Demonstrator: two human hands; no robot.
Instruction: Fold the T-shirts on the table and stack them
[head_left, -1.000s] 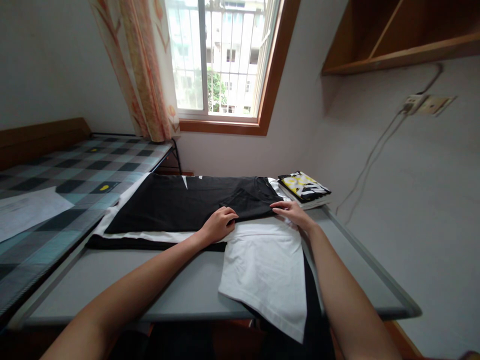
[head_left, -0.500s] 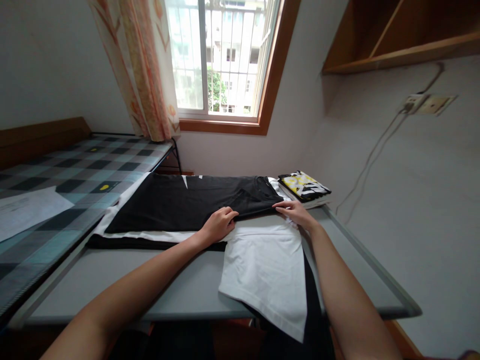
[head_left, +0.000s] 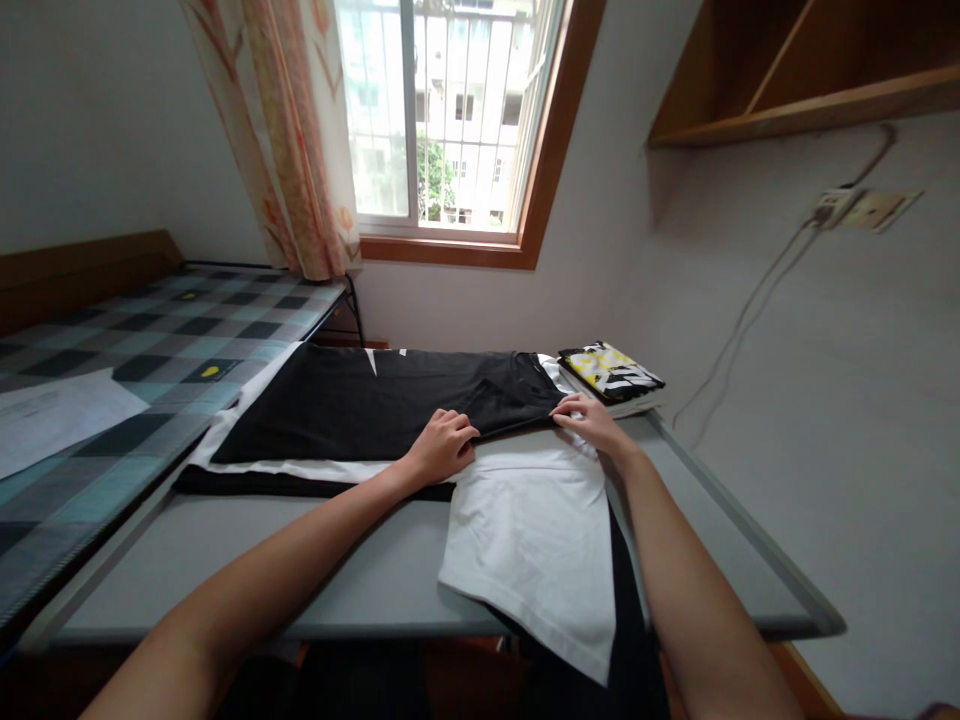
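Observation:
A black T-shirt (head_left: 360,400) lies on top of white and black garments on a grey table (head_left: 300,570). My left hand (head_left: 442,445) is closed on the black shirt's near edge, around the middle. At the collar end, my right hand (head_left: 589,422) pinches the same edge between thumb and fingers. From under that edge a white sleeve (head_left: 532,550) spreads toward me and hangs past the table's front. Black cloth (head_left: 628,560) shows beneath and beside the sleeve.
Behind my right hand sits a folded yellow, black and white garment (head_left: 611,370) on a stack. A checked mattress (head_left: 165,330) with a paper sheet (head_left: 60,415) borders the table's left side. A wall socket (head_left: 862,210) with a hanging cable is on the right, under a wooden shelf (head_left: 810,105).
Almost nothing differs. Both hands stay on the black shirt's near edge, the left one having shifted very slightly; the view itself has moved a little.

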